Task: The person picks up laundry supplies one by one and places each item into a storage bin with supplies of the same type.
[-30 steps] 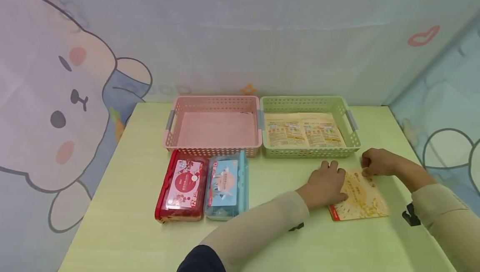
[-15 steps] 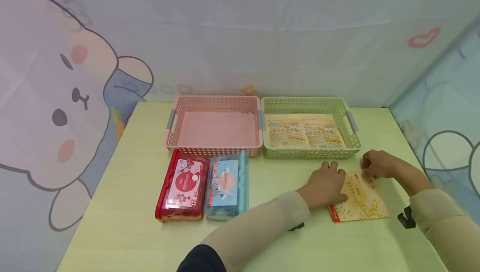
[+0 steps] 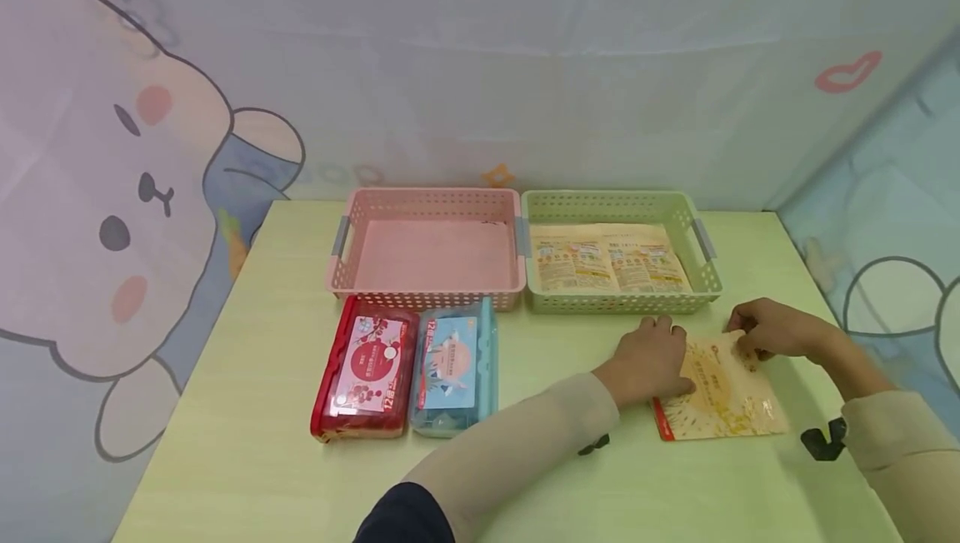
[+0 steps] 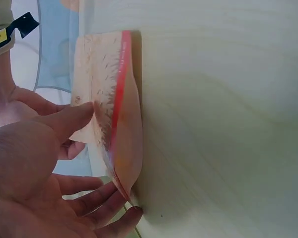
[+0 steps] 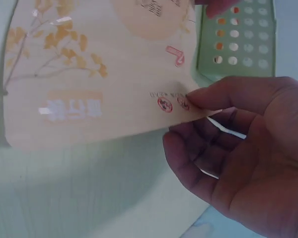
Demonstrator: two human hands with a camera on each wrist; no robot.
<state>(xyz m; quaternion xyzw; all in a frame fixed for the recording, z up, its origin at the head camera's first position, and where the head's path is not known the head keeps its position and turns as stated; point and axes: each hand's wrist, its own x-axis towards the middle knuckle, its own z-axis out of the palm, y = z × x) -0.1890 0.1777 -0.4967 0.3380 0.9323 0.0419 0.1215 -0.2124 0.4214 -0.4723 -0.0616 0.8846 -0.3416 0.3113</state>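
A flat beige food pouch [image 3: 723, 397] with a red strip and printed yellow plants lies at the right of the table, its far right corner lifted. My left hand [image 3: 651, 364] holds its left edge, thumb on the printed face and fingers along the far side. In the left wrist view the pouch [image 4: 102, 84] bulges open a little below its red strip [image 4: 120, 89]. At the far right corner my right hand [image 3: 776, 331] pinches the pouch between thumb and fingers. The right wrist view shows that hand [image 5: 253, 144] gripping the pouch's corner from beside it.
Behind the pouch stands a green basket [image 3: 622, 303] with two similar pouches [image 3: 611, 260] lying in it. A pink basket [image 3: 431, 256] adjoins it on the left. In front lie a red clear-lidded box [image 3: 365, 372] and a blue one [image 3: 452, 368], side by side.
The pouch has shifted slightly to the right, with the right hand moving a little the same way. My left hand has moved slightly. The baskets and boxes have stayed put.
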